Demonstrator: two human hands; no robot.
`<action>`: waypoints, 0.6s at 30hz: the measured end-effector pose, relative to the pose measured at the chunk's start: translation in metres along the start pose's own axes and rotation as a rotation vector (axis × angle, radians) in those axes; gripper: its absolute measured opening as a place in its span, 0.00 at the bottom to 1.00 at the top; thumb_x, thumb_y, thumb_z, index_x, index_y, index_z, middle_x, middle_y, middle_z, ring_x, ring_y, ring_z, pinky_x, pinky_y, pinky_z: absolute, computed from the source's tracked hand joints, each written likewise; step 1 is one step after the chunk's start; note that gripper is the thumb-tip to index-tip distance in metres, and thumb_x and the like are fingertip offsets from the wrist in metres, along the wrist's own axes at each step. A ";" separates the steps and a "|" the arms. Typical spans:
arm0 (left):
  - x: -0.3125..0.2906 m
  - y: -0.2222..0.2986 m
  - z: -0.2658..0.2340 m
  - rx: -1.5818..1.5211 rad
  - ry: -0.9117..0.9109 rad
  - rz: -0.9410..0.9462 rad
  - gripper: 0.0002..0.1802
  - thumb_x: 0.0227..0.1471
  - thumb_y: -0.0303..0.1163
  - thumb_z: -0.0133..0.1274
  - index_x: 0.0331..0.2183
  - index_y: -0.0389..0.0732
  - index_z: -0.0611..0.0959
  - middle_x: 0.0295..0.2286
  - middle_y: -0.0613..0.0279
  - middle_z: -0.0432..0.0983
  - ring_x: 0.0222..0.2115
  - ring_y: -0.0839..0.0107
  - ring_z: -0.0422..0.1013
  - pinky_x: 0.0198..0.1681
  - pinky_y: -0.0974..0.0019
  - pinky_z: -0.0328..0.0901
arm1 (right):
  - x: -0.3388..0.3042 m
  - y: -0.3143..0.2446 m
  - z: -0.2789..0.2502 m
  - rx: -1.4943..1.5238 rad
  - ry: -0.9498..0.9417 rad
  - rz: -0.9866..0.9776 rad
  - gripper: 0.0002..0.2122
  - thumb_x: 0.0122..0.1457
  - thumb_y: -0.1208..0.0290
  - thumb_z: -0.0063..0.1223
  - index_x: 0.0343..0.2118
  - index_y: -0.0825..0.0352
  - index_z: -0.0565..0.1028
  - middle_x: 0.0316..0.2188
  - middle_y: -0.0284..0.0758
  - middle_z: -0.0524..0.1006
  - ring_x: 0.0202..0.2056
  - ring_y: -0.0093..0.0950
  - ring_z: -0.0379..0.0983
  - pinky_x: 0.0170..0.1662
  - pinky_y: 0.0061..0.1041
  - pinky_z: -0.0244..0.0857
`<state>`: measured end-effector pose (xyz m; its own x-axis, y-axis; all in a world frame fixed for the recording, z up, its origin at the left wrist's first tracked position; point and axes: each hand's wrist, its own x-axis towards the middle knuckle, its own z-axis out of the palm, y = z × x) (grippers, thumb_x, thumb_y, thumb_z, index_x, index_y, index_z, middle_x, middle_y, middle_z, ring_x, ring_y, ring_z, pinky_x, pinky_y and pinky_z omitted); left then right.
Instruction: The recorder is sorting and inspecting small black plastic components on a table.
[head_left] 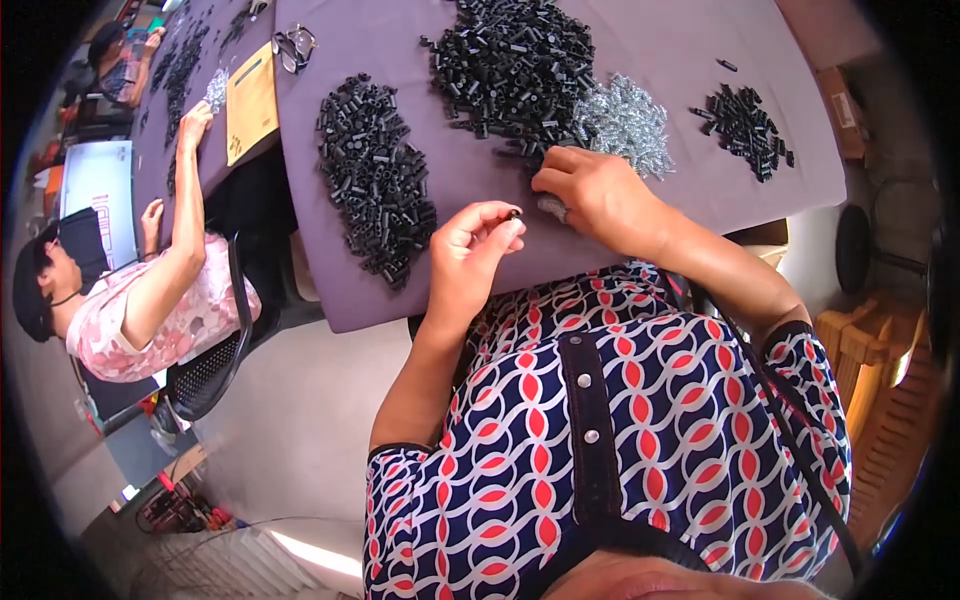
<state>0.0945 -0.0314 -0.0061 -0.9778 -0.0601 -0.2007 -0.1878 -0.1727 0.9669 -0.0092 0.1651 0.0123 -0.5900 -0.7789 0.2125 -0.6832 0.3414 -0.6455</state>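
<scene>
My left hand (468, 255) is closed in a pinch at the table's near edge. Thumb and forefinger hold a small black cylinder (515, 214). To its right, my right hand (605, 195) is curled, its fingertips at the near edge of a large heap of small black cylinders (510, 65). Small silvery pieces (552, 207) show under its curled fingers, apparently held in the palm. Just beyond this hand lies a pile of shiny, clear-silvery small parts (628, 120). A long pile of short black tubes (370, 170) spreads left of my left hand.
A smaller black pile (748, 132) lies at the right of the cloth-covered table (690, 35). Glasses (295, 48) and a brown envelope (251, 100) are at far left. Another person (165, 290) sits left, reaching to a silvery pile. An orange-brown wooden stool (870, 370) stands right.
</scene>
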 end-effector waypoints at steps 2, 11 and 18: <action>0.000 0.001 -0.002 -0.005 0.017 -0.022 0.09 0.58 0.24 0.56 0.41 0.32 0.82 0.32 0.62 0.80 0.30 0.77 0.76 0.38 0.73 0.71 | 0.007 -0.001 0.008 -0.236 -0.015 -0.012 0.11 0.41 0.80 0.57 0.32 0.68 0.73 0.31 0.38 0.72 0.35 0.39 0.74 0.35 0.35 0.71; 0.002 -0.006 -0.006 -0.016 0.005 -0.026 0.10 0.58 0.24 0.56 0.42 0.32 0.82 0.32 0.62 0.81 0.31 0.77 0.76 0.38 0.74 0.71 | 0.004 0.001 0.014 -0.306 0.003 -0.068 0.06 0.50 0.73 0.57 0.29 0.64 0.72 0.30 0.35 0.71 0.34 0.35 0.73 0.34 0.34 0.72; 0.000 -0.003 -0.004 -0.030 0.004 -0.036 0.10 0.58 0.24 0.56 0.41 0.32 0.82 0.33 0.62 0.80 0.31 0.77 0.76 0.39 0.74 0.71 | 0.006 -0.003 -0.001 0.028 -0.057 0.092 0.13 0.45 0.82 0.60 0.36 0.67 0.74 0.31 0.36 0.73 0.34 0.33 0.74 0.37 0.30 0.70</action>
<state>0.0950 -0.0352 -0.0099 -0.9702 -0.0570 -0.2355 -0.2196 -0.2041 0.9540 -0.0105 0.1599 0.0160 -0.6238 -0.7739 0.1098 -0.6144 0.3986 -0.6809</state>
